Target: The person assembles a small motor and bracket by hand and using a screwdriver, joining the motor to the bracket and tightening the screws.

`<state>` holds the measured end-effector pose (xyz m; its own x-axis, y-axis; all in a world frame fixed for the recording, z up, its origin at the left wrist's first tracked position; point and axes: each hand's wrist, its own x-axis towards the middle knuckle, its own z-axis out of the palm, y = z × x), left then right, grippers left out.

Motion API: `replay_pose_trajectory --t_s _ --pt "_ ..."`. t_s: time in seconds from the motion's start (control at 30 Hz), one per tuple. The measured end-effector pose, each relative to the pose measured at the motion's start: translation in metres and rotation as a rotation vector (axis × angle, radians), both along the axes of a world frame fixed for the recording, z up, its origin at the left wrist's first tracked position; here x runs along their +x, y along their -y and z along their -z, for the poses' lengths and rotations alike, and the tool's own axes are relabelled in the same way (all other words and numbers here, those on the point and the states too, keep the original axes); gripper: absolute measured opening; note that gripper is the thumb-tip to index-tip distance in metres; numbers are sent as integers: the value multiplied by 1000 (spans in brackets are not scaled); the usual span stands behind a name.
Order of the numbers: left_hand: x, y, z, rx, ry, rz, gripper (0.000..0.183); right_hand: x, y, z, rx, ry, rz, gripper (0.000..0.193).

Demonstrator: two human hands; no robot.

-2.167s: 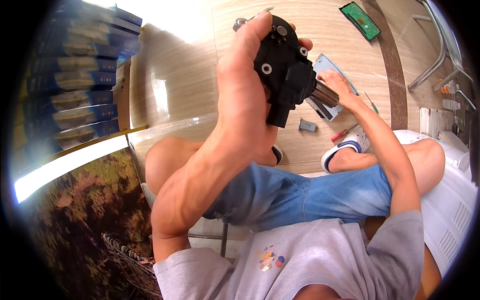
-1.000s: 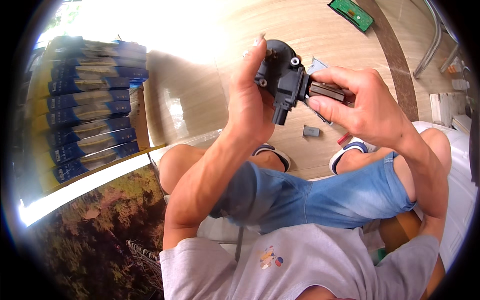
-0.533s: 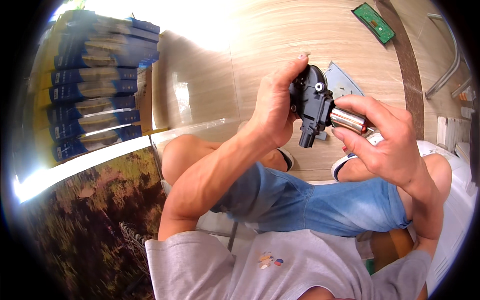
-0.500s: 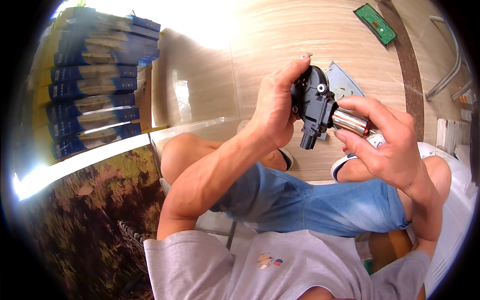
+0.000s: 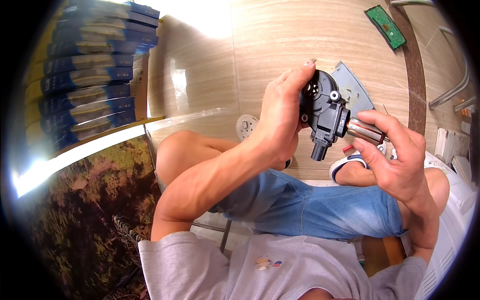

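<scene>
Black round-ended plastic housing (image 5: 325, 102) sits gripped in the left hand (image 5: 284, 110), thumb at its far edge. The right hand (image 5: 399, 159) pinches a silver metal cylinder (image 5: 366, 131) between thumb and forefinger.

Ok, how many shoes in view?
2. Left shoe: toe showing just beyond the left forearm, which hides part of it. Right shoe: left of the right hand in the picture, partly hidden behind it. Any others could be out of sight.

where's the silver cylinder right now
The silver cylinder is right of centre in the head view, held in the right hand beside the black housing.
</scene>
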<state>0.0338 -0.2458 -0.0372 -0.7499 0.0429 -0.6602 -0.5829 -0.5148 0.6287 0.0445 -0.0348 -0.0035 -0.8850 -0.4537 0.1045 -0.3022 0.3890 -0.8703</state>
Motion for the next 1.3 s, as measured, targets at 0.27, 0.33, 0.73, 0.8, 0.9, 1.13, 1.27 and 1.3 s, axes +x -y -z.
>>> replay_pose_trajectory --t_s 0.27,0.33,0.73,0.8,0.9,1.13,1.27,1.3 --pt "4 1 -8 -46 28 53 35 -6 -7 -2 -40 178 29 27" --pt "6 0 -7 -34 47 60 35 -4 -7 0 -50 214 40 27" --pt "10 -6 -2 -28 40 82 36 2 -7 8 -31 292 38 27" --pt "10 -6 -2 -42 30 76 35 2 -6 8 -33 335 48 30" --pt "10 -6 -4 -76 31 65 35 3 -5 5 -47 438 90 34" --pt "12 -4 -6 -45 13 67 31 2 -3 6 -43 445 96 38" --pt "12 -8 -9 -115 -42 -14 27 0 -1 5 -59 464 112 39" --pt "12 -9 -11 -110 -52 -39 27 0 -1 5 -66 479 114 39"
